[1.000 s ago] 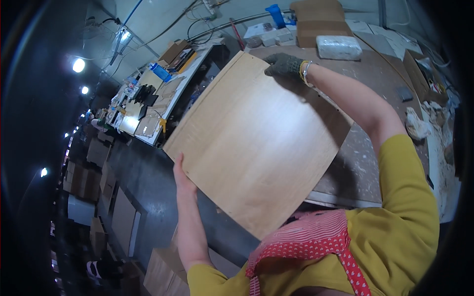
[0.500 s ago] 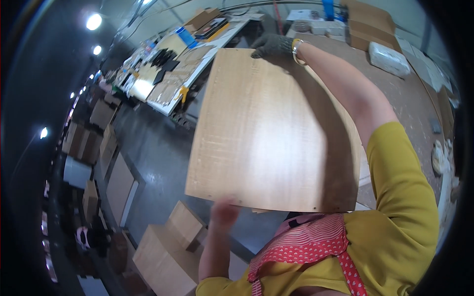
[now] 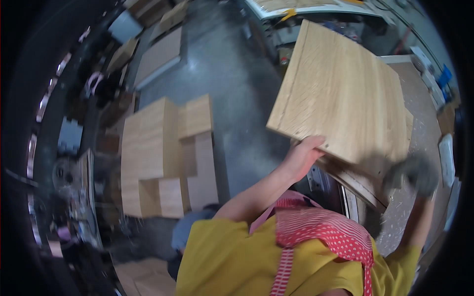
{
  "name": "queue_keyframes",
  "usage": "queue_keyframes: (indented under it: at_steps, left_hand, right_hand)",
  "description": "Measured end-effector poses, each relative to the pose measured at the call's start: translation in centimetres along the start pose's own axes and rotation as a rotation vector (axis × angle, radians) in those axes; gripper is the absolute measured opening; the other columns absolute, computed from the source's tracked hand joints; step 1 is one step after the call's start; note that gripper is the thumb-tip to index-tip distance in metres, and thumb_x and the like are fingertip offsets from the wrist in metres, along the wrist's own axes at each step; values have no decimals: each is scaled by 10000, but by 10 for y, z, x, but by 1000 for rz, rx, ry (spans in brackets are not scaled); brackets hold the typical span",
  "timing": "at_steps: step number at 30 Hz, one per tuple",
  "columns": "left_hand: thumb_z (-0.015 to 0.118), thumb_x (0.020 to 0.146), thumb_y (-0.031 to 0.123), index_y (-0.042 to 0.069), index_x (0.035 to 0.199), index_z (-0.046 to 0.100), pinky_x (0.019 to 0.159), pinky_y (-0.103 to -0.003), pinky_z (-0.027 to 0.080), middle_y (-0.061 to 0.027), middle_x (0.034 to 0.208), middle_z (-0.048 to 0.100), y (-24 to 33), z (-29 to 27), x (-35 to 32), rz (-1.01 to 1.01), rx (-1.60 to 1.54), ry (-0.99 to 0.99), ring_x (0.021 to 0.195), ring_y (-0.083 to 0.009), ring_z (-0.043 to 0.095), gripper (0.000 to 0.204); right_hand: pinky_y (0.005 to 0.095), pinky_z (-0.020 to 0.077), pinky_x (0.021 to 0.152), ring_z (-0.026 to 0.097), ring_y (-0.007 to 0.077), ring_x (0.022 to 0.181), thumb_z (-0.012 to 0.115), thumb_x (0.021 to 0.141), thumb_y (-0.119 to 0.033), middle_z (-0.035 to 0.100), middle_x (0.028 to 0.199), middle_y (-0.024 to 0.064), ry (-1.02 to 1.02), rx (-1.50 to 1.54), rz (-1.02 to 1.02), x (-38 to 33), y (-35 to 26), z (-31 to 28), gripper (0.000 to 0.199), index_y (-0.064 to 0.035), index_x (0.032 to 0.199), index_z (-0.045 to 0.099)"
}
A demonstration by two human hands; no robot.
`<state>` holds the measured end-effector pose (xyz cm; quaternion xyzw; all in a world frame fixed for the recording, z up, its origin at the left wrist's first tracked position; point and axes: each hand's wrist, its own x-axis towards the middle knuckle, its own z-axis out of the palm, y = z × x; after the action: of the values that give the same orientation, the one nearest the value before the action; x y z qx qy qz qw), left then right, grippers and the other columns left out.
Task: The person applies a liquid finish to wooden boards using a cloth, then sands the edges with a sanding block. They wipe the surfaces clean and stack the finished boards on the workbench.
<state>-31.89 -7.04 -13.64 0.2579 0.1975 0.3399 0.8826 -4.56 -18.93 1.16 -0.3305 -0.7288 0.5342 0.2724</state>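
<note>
A light wood panel (image 3: 340,89) stands tilted in front of me, with a groove along its left side and small holes near its lower edge. My left hand (image 3: 303,158) is bare and closed on that lower edge, thumb on top and fingers hidden beneath. Near the panel's lower right corner is my right hand (image 3: 414,175), in a dark grey glove. Motion smears its fingers, and I cannot tell whether it touches the panel. Under the panel, the edge of another wooden board (image 3: 353,180) shows.
A speckled worktable (image 3: 402,219) lies on the right, with a wrapped white packet (image 3: 447,160) along its far side. To the left, wooden box-like pieces (image 3: 148,143) stand on the grey floor (image 3: 232,89). Another bench (image 3: 301,11) with a yellow tool (image 3: 289,15) is at the top.
My view has swung left. My left hand, blurred by the panel's lower edge before, now grips it. The gloved right hand has left the top edge and come down to the lower right corner.
</note>
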Motion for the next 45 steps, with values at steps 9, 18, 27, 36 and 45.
queue_keyframes:
  at_steps: [9, 18, 27, 36, 45]
  left_hand:
    - [615, 889, 185, -9, 1072, 612, 879, -344, 461, -70, 1042, 624, -82, 43, -42, 154, 36, 116, 981, -153, 584, 267]
    - [552, 966, 283, -69, 1251, 535, 1023, -357, 424, -156, 1215, 603, -141, 54, -85, 57, 430, 24, 1102, -220, 590, 453]
    - [634, 850, 207, -10, 1088, 613, 750, -402, 527, -218, 955, 651, -153, 6, -78, 234, 1540, -666, 829, -346, 654, 323]
    - [527, 939, 309, 40, 1149, 623, 844, -366, 495, -182, 1090, 655, 77, -63, 52, 918, 1599, 363, 1004, -307, 640, 354]
    - [414, 964, 515, -1, 1356, 413, 985, -422, 415, -274, 1223, 580, 14, -65, 104, 86, 1817, -23, 1158, -403, 546, 648]
  right_hand:
    - [408, 550, 885, 603, 271, 1111, 470, 969, -490, 559, 1299, 172, 1037, 1303, 21, -46, 101, 173, 612, -45, 1386, 417]
    - [328, 525, 909, 591, 237, 1092, 632, 897, -93, 608, 1199, 138, 1303, 1123, 57, -85, 148, 130, 354, -10, 1227, 533]
    - [431, 521, 924, 617, 324, 1046, 679, 787, -89, 621, 1143, 173, 1370, 935, 97, -164, 146, 72, 476, 14, 1221, 514]
    - [400, 535, 896, 641, 301, 1009, 678, 765, -68, 639, 1105, 162, 1328, 846, 190, -195, 156, 45, 522, 22, 1248, 503]
    - [322, 517, 861, 642, 210, 1009, 609, 923, -269, 666, 1089, 157, 991, -809, 313, -217, 188, -36, 364, 2, 1166, 612]
